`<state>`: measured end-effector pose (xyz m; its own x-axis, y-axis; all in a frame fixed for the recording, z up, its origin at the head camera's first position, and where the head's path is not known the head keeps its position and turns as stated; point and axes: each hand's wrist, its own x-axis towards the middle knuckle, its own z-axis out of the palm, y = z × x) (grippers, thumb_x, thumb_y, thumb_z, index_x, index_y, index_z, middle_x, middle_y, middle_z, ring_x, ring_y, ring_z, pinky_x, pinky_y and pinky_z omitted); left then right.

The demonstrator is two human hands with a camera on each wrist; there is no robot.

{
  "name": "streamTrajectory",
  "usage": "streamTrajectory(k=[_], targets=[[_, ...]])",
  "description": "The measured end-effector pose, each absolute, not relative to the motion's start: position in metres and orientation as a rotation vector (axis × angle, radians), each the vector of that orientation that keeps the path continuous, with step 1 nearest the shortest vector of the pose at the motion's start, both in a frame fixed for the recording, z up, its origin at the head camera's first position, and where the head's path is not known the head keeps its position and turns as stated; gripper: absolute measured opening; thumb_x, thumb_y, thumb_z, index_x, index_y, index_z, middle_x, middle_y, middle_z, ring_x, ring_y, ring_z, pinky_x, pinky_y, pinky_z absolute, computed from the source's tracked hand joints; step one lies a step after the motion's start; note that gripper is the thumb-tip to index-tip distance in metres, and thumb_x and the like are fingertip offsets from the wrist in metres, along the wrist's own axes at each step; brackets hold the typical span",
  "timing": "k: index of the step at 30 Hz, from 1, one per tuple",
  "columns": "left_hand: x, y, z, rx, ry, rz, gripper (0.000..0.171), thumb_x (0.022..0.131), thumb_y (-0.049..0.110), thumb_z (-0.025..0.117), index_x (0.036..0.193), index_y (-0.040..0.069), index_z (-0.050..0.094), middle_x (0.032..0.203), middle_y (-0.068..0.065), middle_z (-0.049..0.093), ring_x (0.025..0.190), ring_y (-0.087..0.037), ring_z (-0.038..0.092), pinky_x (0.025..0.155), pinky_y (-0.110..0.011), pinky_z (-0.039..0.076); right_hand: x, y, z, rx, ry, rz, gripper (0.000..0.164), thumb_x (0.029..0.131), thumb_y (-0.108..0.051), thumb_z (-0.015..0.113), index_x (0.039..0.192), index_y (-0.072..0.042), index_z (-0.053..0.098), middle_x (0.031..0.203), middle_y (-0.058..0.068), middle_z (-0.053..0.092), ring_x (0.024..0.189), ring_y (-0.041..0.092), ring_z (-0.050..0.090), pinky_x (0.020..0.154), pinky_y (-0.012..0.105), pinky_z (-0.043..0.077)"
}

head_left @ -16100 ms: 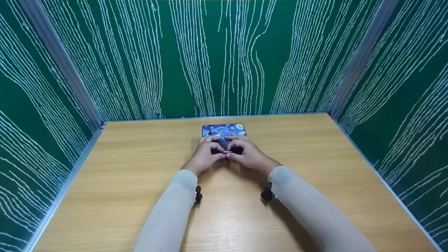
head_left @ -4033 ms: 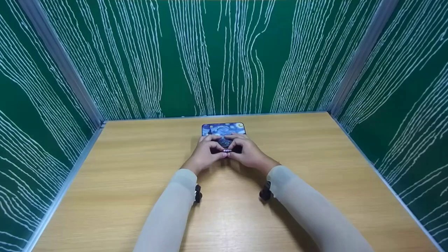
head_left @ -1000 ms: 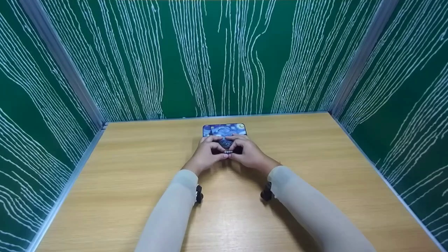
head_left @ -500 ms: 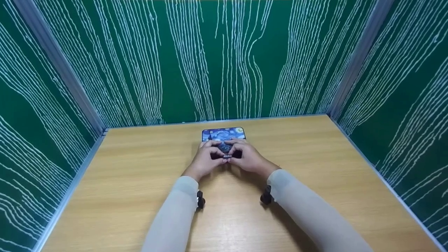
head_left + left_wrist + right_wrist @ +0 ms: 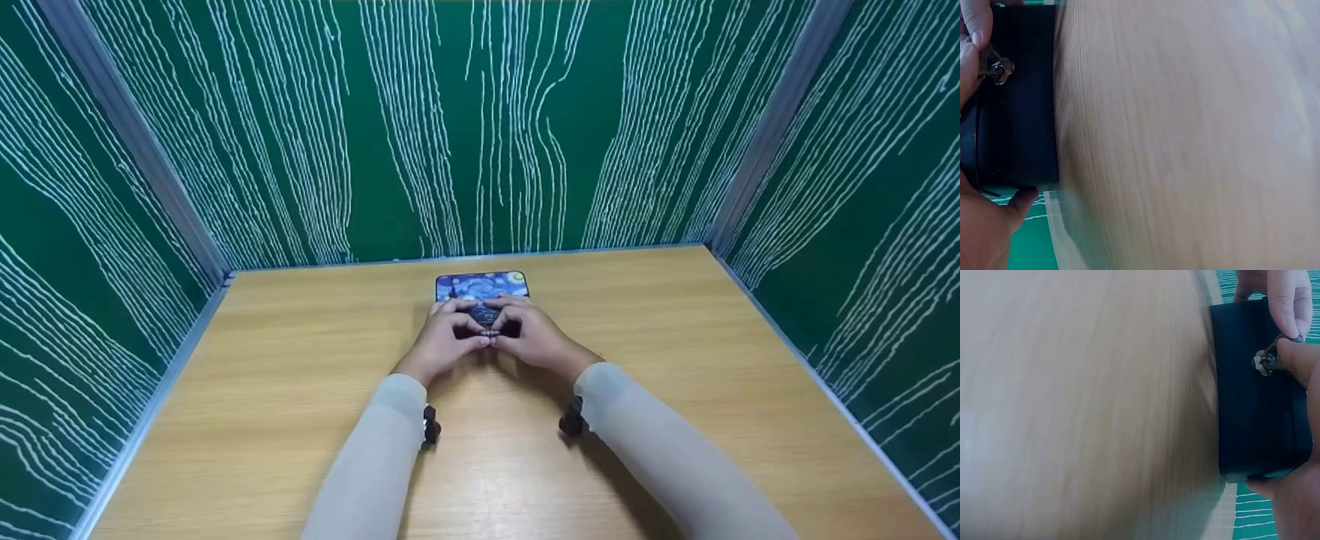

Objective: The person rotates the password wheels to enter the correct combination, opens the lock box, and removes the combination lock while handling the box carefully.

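A box with a swirling blue night-sky picture on its lid (image 5: 484,286) stands near the back of the table. Its dark front wall (image 5: 1022,129) shows in both wrist views, with a metal clasp (image 5: 1265,361) on it. A small padlock (image 5: 489,333) hangs at the clasp, its shackle through the metal and a row of pale dial-like marks along its body. My left hand (image 5: 441,343) pinches one end of it between thumb and forefinger, my right hand (image 5: 537,339) the other. The other fingers rest along the box's sides and lid. Fingertips hide much of the padlock.
The box stands on a wooden table (image 5: 300,420). Green panels (image 5: 390,150) with white wavy lines rise behind it and at both sides, joined by grey corner posts (image 5: 780,112). Dark wrist devices (image 5: 571,418) sit below the sleeve cuffs.
Both hands keep the same pinch on the padlock, with only slight finger shifts. The head view has tipped a little, so the box and hands appear slightly lower than a second ago.
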<state>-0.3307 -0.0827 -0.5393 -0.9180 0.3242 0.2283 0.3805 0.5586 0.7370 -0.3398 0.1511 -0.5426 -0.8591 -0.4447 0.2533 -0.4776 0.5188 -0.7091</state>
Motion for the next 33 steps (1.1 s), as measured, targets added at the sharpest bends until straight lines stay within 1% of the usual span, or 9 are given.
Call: streamTrajectory(k=[6, 22, 28, 33], targets=[[-0.3302, -0.0835, -0.5398, -0.583, -2.735, -1.299, 0.009, 0.099, 0.024, 0.091, 0.102, 0.016, 0.087, 0.164, -0.003, 0.062, 0.159, -0.033, 0.043, 0.139, -0.051, 0.032, -0.3398, 0.1492, -0.5427, 0.800, -2.721, 1.292, 0.006, 0.103, -0.014, 0.083, 0.104, -0.015, 0.078, 0.171, 0.003, 0.060, 0.168, 0.036, 0.042, 0.142, 0.059, 0.029], [-0.3308, -0.0835, -0.5407, -0.565, -2.765, -1.297, 0.007, 0.101, 0.026, 0.089, 0.101, 0.020, 0.087, 0.166, -0.002, 0.060, 0.160, -0.031, 0.041, 0.140, -0.050, 0.032, -0.3393, 0.1494, -0.5430, 0.764, -2.751, 1.296, 0.005, 0.103, -0.012, 0.081, 0.106, -0.015, 0.078, 0.172, 0.001, 0.058, 0.168, 0.037, 0.041, 0.141, 0.061, 0.028], [-0.3311, -0.0828, -0.5396, -0.582, -2.753, -1.302, 0.009, 0.101, 0.027, 0.089, 0.100, 0.019, 0.087, 0.165, -0.001, 0.061, 0.159, -0.031, 0.042, 0.138, -0.050, 0.035, -0.3399, 0.1498, -0.5424, 0.792, -2.734, 1.279, 0.006, 0.103, -0.014, 0.083, 0.103, -0.014, 0.077, 0.172, 0.003, 0.059, 0.170, 0.035, 0.040, 0.142, 0.059, 0.027], [-0.3306, -0.0834, -0.5395, -0.571, -2.760, -1.312, 0.009, 0.101, 0.028, 0.089, 0.101, 0.019, 0.087, 0.166, 0.000, 0.060, 0.160, -0.030, 0.042, 0.139, -0.049, 0.034, -0.3406, 0.1490, -0.5428, 0.803, -2.717, 1.282, 0.009, 0.103, -0.014, 0.085, 0.101, -0.015, 0.076, 0.170, 0.004, 0.061, 0.168, 0.035, 0.043, 0.142, 0.058, 0.028]])
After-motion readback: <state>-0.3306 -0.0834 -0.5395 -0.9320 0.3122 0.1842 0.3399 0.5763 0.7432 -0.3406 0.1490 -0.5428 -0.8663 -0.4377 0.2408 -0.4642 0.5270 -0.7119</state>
